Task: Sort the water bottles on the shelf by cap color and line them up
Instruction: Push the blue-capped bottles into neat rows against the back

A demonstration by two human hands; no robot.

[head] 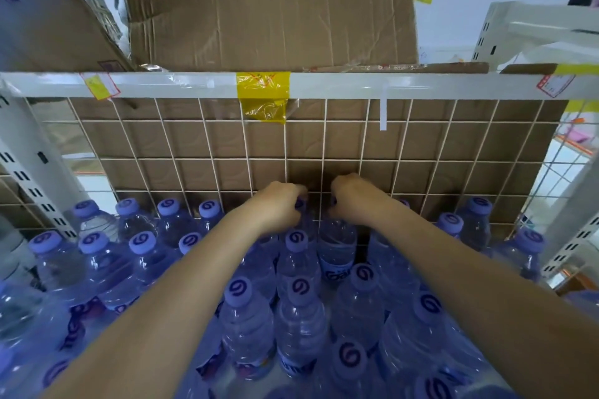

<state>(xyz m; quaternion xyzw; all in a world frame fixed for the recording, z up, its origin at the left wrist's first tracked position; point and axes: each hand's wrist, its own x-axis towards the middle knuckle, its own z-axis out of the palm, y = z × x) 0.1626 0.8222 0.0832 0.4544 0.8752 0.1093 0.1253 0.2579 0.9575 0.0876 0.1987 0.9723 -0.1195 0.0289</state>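
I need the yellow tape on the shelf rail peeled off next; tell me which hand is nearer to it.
Left. The left hand grips a bottle top almost straight below the yellow tape; the right hand grips another bottle, below the tape and off to its right.

Your two hands are reaching to the back row — bottles are crowding all around them.

Your left hand [280,204] and right hand [351,196] are sitting side by side at the wire grid [428,152], water bottles [246,327] are standing before them, a cardboard box [272,13] is lying on the shelf rail [340,84] above.
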